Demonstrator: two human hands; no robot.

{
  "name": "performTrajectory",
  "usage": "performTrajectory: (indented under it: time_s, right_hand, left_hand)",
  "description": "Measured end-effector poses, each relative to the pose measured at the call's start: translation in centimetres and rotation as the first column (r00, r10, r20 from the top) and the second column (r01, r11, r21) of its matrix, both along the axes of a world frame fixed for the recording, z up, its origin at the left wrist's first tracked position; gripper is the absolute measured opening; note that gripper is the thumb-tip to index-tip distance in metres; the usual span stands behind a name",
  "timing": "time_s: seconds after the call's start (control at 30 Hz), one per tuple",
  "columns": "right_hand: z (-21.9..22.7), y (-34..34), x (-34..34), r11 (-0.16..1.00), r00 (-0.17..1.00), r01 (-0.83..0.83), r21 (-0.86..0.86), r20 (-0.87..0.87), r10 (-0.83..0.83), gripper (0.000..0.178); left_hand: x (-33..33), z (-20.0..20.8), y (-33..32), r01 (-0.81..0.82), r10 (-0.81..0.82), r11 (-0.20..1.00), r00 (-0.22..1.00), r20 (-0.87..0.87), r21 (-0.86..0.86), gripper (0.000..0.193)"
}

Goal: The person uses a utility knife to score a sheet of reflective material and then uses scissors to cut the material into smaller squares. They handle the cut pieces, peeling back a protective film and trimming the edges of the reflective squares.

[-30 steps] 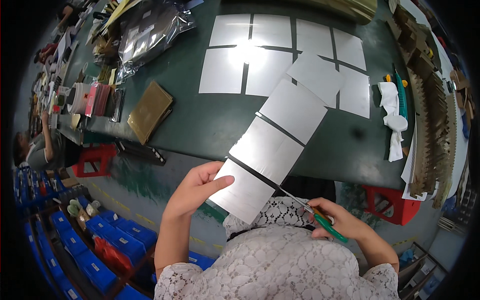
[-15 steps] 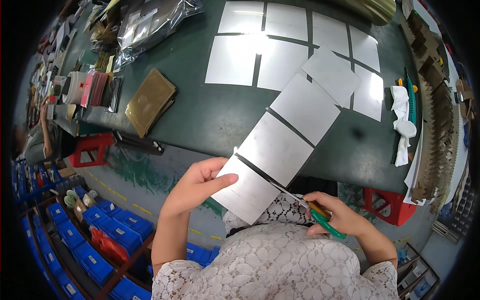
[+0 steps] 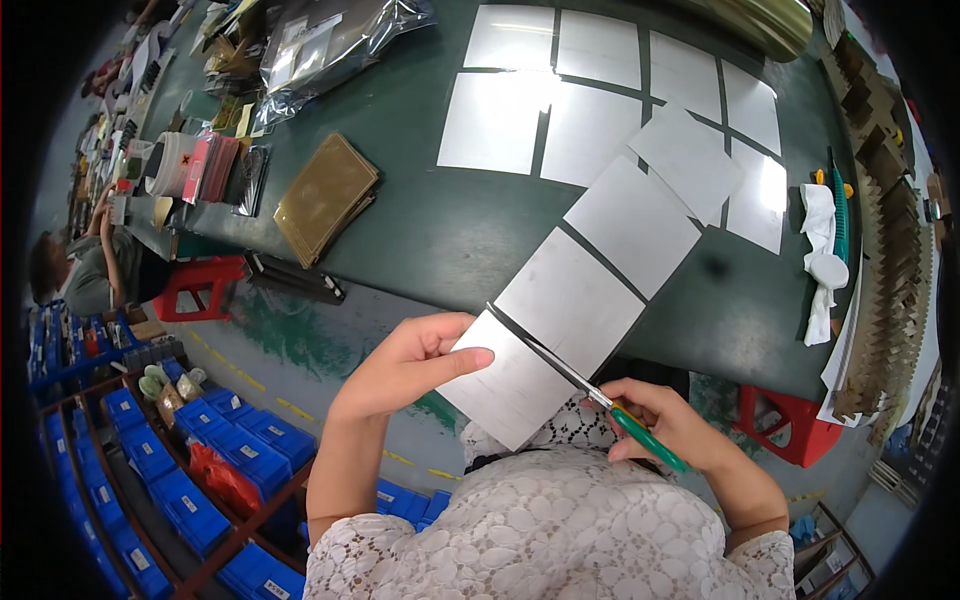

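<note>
At left, a co-worker (image 3: 95,270) in a grey top sits above rows of blue bins (image 3: 195,525), each tagged with a white label (the print is too small to read). A white stack (image 3: 168,175) bearing a small orange square with a dark cross stands beside pink cards (image 3: 205,165). Next come a pile of gold sheets (image 3: 325,195) and a clear plastic bag (image 3: 330,50). At centre, the left hand (image 3: 425,365) pinches the near end of a silver strip (image 3: 575,295), thumb on top; the strip runs up onto the green table (image 3: 430,240). Green-handled scissors (image 3: 645,438) meet its lowest dark gap, their handles gripped by the right hand (image 3: 665,415). At right lies a crumpled white cloth (image 3: 817,225).
</note>
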State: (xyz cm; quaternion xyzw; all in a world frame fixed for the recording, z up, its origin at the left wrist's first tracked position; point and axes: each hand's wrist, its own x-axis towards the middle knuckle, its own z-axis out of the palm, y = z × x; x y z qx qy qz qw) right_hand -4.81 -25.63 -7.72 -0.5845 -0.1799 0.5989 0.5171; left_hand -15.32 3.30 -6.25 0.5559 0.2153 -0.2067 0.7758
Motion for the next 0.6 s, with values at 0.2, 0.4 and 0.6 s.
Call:
performTrajectory:
  time_s: [0.2,0.4,0.6]
  right_hand:
    - [0.0,2.3,0.0,1.0,0.996,0.006,0.005,-0.09,-0.006,0.054]
    - [-0.5,3.6,-0.4,0.996,0.988,0.046,0.077,-0.153,-0.033,0.048]
    - [-0.6,5.3,-0.9,0.991,0.975,0.097,0.087,-0.208,-0.077,0.045]
  left_hand:
    - [-0.4,-0.1,1.0,-0.022,0.022,1.0,1.0,0.017,0.013,0.029]
    - [-0.5,-0.4,1.6,-0.01,0.011,1.0,1.0,0.024,-0.004,0.031]
    - [-0.7,-0.2,2.2,0.002,-0.001,0.999,1.0,0.017,-0.042,0.032]
